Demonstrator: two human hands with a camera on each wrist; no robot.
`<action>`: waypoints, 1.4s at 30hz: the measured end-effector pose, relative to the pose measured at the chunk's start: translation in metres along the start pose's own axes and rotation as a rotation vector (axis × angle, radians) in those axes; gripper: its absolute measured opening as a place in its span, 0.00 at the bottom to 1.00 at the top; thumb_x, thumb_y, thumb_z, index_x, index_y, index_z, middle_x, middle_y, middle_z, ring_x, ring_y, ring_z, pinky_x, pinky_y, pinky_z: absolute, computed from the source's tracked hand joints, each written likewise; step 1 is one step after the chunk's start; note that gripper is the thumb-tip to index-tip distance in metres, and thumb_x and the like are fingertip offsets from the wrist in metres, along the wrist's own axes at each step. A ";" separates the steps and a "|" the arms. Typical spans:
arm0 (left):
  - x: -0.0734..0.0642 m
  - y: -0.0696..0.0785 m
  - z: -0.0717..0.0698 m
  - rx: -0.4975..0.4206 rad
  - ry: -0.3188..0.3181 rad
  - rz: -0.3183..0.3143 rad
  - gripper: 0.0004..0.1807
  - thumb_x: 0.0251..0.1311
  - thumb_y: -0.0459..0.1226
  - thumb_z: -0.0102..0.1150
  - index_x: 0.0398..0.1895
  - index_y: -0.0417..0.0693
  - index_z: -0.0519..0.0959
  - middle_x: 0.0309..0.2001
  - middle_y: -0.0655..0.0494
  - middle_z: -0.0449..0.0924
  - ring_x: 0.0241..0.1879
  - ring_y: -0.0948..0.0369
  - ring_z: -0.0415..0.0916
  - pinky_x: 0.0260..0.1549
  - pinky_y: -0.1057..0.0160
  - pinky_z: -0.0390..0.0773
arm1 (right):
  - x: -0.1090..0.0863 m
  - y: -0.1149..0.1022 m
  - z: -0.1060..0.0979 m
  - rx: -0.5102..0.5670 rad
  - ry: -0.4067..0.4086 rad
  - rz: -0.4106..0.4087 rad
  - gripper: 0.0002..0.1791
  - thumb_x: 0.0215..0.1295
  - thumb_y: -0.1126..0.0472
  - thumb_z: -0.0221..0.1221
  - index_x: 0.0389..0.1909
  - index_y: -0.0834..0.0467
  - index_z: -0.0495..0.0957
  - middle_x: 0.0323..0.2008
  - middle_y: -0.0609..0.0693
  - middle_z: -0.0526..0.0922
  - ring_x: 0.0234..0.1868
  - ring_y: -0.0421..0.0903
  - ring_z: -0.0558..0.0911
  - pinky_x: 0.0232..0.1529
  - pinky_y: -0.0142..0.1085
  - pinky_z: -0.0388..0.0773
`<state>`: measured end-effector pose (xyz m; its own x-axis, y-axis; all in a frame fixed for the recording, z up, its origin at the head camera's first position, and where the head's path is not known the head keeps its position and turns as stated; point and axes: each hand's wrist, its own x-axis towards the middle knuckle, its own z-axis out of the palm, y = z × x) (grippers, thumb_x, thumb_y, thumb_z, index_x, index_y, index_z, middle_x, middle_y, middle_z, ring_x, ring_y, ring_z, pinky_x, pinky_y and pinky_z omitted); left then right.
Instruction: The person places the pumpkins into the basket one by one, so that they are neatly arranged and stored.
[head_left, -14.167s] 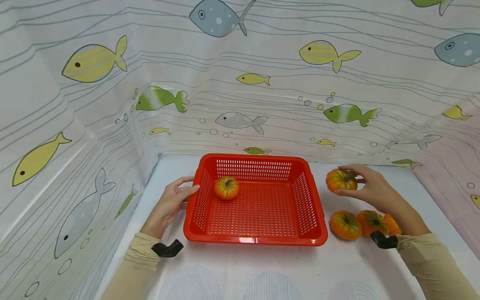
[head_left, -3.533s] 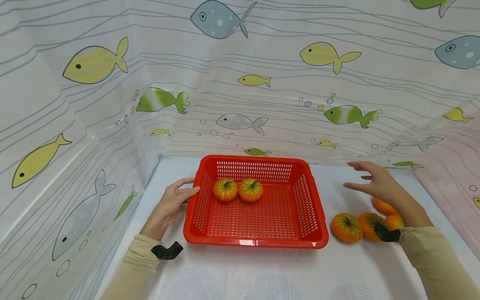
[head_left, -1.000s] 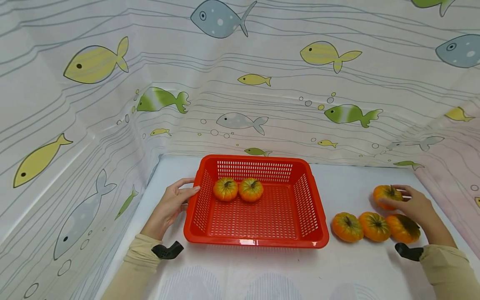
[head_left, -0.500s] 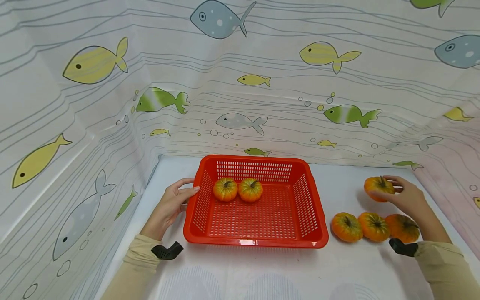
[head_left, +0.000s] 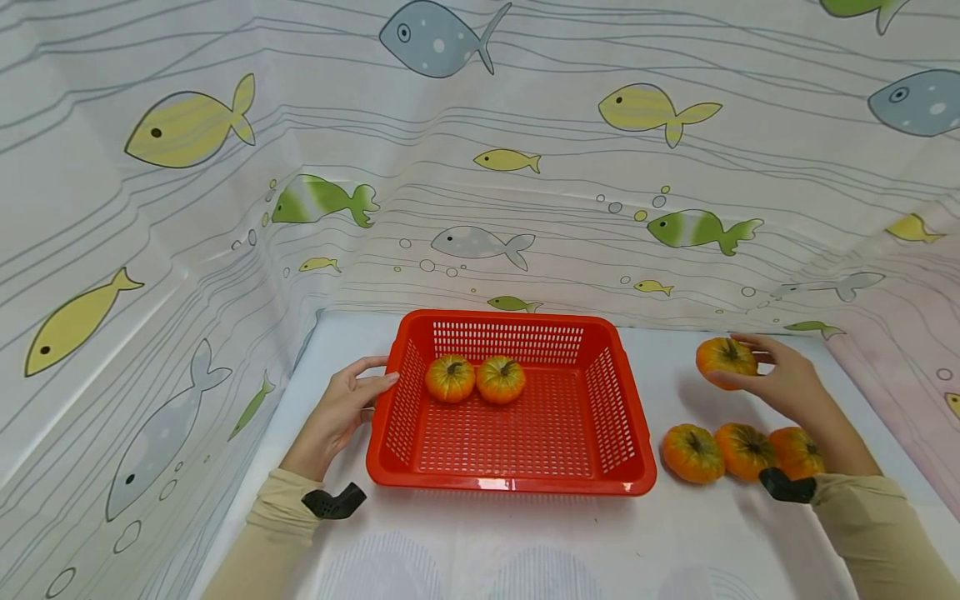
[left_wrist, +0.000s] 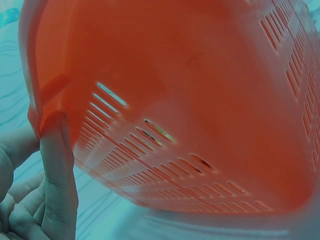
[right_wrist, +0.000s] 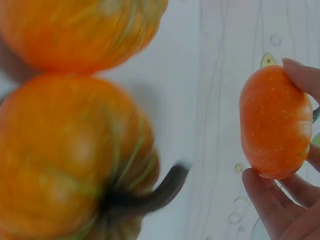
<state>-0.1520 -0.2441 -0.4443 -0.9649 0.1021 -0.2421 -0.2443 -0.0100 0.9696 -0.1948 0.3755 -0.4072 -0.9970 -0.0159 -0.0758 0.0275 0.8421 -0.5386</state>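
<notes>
My right hand point(head_left: 787, 379) holds a small orange pumpkin point(head_left: 726, 362) between thumb and fingers, raised over the table to the right of the basket. The right wrist view shows this pumpkin point(right_wrist: 275, 122) pinched at its ends, its stem turned toward the palm. On the left, my left hand point(head_left: 341, 408) grips the rim of a red plastic basket point(head_left: 510, 482); in the left wrist view thumb and fingers point(left_wrist: 57, 170) pinch that rim. Two pumpkins, a left one point(head_left: 450, 379) and a right one point(head_left: 501, 380), sit side by side in the basket's back left part.
Three more pumpkins stand in a row right of the basket: one nearest it point(head_left: 693, 454), a middle one point(head_left: 746, 451) and one point(head_left: 797, 452) partly behind the right wrist. A fish-patterned curtain point(head_left: 555, 200) encloses the white table point(head_left: 480, 550) at the back and sides.
Over the last second my right hand has lifted the pumpkin from behind the row and carried it left toward the basket. Earlier, a second pumpkin came into the basket. The left hand stays put.
</notes>
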 end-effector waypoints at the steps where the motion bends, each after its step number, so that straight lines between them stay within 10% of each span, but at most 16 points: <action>1: 0.000 0.000 0.000 0.001 0.000 0.001 0.33 0.72 0.42 0.62 0.73 0.41 0.62 0.38 0.63 0.90 0.33 0.65 0.89 0.34 0.65 0.88 | 0.000 -0.004 0.000 0.002 -0.002 -0.008 0.53 0.62 0.35 0.68 0.78 0.60 0.59 0.71 0.74 0.64 0.67 0.74 0.65 0.56 0.72 0.73; 42: 0.001 -0.001 0.000 -0.002 0.003 0.012 0.32 0.73 0.43 0.62 0.73 0.41 0.62 0.39 0.63 0.91 0.34 0.64 0.89 0.35 0.63 0.89 | 0.001 -0.107 0.009 -0.004 -0.123 -0.304 0.48 0.55 0.37 0.74 0.72 0.54 0.69 0.64 0.59 0.78 0.63 0.61 0.78 0.57 0.59 0.83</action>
<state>-0.1523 -0.2437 -0.4454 -0.9680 0.0988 -0.2308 -0.2332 -0.0132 0.9723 -0.1978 0.2810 -0.3573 -0.9432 -0.3318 -0.0130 -0.2707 0.7910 -0.5487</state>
